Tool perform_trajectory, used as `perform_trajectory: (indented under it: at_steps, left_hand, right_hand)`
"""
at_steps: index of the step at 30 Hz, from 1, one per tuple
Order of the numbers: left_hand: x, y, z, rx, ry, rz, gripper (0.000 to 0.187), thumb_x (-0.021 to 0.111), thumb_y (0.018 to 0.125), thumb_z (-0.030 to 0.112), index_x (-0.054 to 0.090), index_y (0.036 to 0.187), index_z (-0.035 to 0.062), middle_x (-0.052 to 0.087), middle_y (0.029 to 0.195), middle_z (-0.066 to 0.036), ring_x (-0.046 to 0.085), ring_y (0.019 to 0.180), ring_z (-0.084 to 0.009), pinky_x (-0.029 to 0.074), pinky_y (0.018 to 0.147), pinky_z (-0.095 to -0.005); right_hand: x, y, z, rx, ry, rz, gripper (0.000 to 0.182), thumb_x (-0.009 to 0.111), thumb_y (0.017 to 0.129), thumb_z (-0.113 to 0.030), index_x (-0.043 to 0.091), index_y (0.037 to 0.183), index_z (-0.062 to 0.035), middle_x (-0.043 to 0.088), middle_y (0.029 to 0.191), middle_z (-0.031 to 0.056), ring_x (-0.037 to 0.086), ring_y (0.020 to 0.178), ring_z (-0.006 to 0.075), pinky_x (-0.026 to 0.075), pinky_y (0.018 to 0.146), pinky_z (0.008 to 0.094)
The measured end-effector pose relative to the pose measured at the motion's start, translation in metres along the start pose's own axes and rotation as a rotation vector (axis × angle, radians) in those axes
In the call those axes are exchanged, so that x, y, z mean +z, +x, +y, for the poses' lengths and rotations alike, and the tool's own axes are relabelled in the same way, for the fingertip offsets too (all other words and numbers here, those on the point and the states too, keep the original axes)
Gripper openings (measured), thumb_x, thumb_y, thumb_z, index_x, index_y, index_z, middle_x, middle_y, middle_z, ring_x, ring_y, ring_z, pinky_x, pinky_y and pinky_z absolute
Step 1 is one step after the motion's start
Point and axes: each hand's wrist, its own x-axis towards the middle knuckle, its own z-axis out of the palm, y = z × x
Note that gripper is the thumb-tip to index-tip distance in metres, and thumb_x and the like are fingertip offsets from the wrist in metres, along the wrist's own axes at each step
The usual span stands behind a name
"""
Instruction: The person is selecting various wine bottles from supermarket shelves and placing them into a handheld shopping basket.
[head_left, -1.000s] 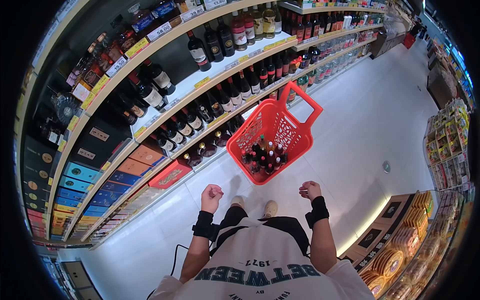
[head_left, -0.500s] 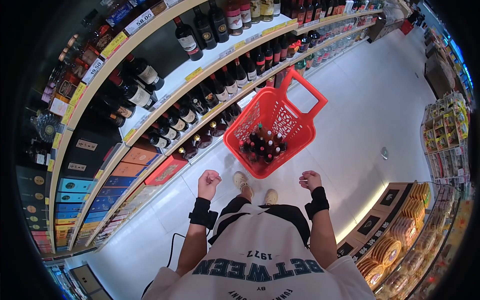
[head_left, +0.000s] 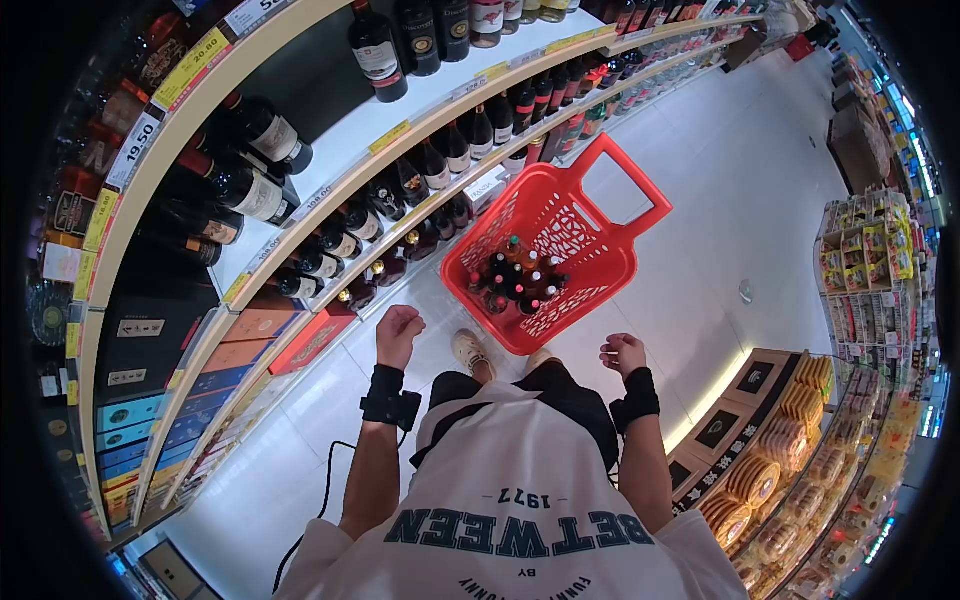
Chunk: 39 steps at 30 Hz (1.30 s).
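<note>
A red plastic shopping basket [head_left: 610,275] with a long loop handle stands on the floor in front of my feet. Several dark bottles [head_left: 520,285] with red, white and green caps are grouped upright at its bottom. My left hand [head_left: 399,335] hangs in the air left of the basket, toward the wine shelf, with fingers loosely bent and nothing visible in them. Just off the basket's lower right side is my right hand [head_left: 624,353], also bare, its fingers slightly curled and apart. Neither hand touches the basket. Both wrists wear black straps.
A curved-looking wine shelf [head_left: 330,205] fills the left side, with bottles, price tags and boxed goods. At lower right stands a display of packaged round baked goods [head_left: 755,480]. A snack rack [head_left: 870,250] is farther right. Pale floor tiles [head_left: 720,200] run between them.
My left hand has risen slightly and shifted left, its fingers loosening a little. My right hand has barely moved. The view has shifted closer to the shelf, and the basket remains in front of me.
</note>
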Motion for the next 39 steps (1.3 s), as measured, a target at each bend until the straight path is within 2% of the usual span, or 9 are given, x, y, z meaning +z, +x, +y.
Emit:
perform_trajectory:
  at_steps: [10,14,18,23,25,30,32,36,39]
  left_hand:
    - [-0.006,0.003,-0.017,-0.069,-0.091,0.144,0.010,0.060,0.088,-0.002,0.058,0.098,0.0018,0.064,0.085,-0.005,0.065,0.077,-0.0147,0.053,0.071,-0.0268]
    - [0.011,-0.007,-0.028,-0.066,-0.145,0.227,0.006,0.061,0.090,0.001,0.058,0.096,0.0014,0.064,0.084,-0.004,0.062,0.073,-0.0139,0.051,0.070,-0.0273]
    - [0.031,-0.024,-0.026,-0.083,-0.161,0.297,0.003,0.059,0.092,0.007,0.058,0.094,0.0048,0.062,0.085,-0.003,0.062,0.076,-0.0136,0.053,0.073,-0.0294]
    - [0.057,-0.042,-0.031,-0.110,-0.136,0.337,0.004,0.060,0.091,0.007,0.058,0.094,0.0047,0.062,0.084,-0.003,0.062,0.077,-0.0145,0.052,0.073,-0.0298]
    - [0.066,-0.047,-0.034,-0.141,-0.134,0.346,0.004,0.060,0.091,0.006,0.058,0.094,0.0046,0.061,0.084,-0.003,0.062,0.077,-0.0147,0.052,0.072,-0.0297]
    - [0.100,-0.039,-0.035,-0.319,-0.034,0.312,0.009,0.064,0.088,0.003,0.058,0.095,0.0019,0.063,0.084,-0.005,0.062,0.078,-0.0150,0.052,0.073,-0.0287]
    - [0.107,-0.040,-0.056,-0.369,0.040,0.265,0.013,0.066,0.086,0.003,0.059,0.097,0.0008,0.065,0.086,-0.006,0.063,0.081,-0.0140,0.052,0.075,-0.0279]
    - [0.132,-0.021,-0.087,-0.517,0.098,0.233,0.016,0.067,0.086,0.005,0.059,0.099,0.0009,0.065,0.087,-0.005,0.063,0.083,-0.0131,0.052,0.077,-0.0276]
    - [0.149,-0.010,-0.111,-0.506,0.126,0.175,0.014,0.064,0.087,-0.001,0.057,0.098,0.0011,0.063,0.087,-0.007,0.063,0.084,-0.0156,0.053,0.077,-0.0297]
  right_hand:
    - [0.016,0.033,-0.040,0.012,-0.077,-0.041,0.013,0.052,0.091,-0.008,0.058,0.101,-0.0012,0.066,0.081,0.0124,0.064,0.061,0.0190,0.054,0.056,0.0305]
    - [0.008,0.065,-0.043,0.021,-0.168,-0.107,0.019,0.048,0.087,-0.003,0.058,0.103,-0.0005,0.066,0.083,0.0135,0.066,0.068,0.0222,0.056,0.063,0.0336]
    - [0.006,0.100,-0.055,0.078,-0.290,-0.149,0.021,0.050,0.088,-0.006,0.060,0.104,0.0012,0.067,0.085,0.0145,0.065,0.066,0.0223,0.057,0.063,0.0347]
    - [0.012,0.145,-0.055,0.089,-0.355,-0.165,0.019,0.051,0.089,-0.008,0.061,0.103,-0.0004,0.067,0.084,0.0144,0.066,0.066,0.0217,0.057,0.060,0.0328]
    - [0.011,0.161,-0.047,0.098,-0.345,-0.186,0.018,0.052,0.088,-0.006,0.062,0.102,-0.0008,0.068,0.082,0.0146,0.067,0.063,0.0221,0.055,0.052,0.0318]
    - [0.016,0.203,-0.020,0.095,-0.475,-0.224,0.018,0.052,0.086,-0.004,0.062,0.100,0.0001,0.067,0.085,0.0128,0.067,0.063,0.0213,0.055,0.054,0.0314]
    - [0.017,0.226,0.007,0.056,-0.541,-0.225,0.017,0.053,0.084,-0.001,0.064,0.096,0.0011,0.067,0.083,0.0120,0.067,0.062,0.0205,0.054,0.052,0.0305]
    - [0.029,0.263,0.028,0.019,-0.612,-0.299,0.017,0.054,0.085,-0.003,0.064,0.098,0.0016,0.067,0.082,0.0105,0.066,0.063,0.0185,0.054,0.053,0.0297]
    - [0.037,0.286,0.038,-0.022,-0.598,-0.344,0.017,0.054,0.084,-0.002,0.063,0.098,0.0012,0.066,0.081,0.0096,0.065,0.063,0.0169,0.054,0.055,0.0296]
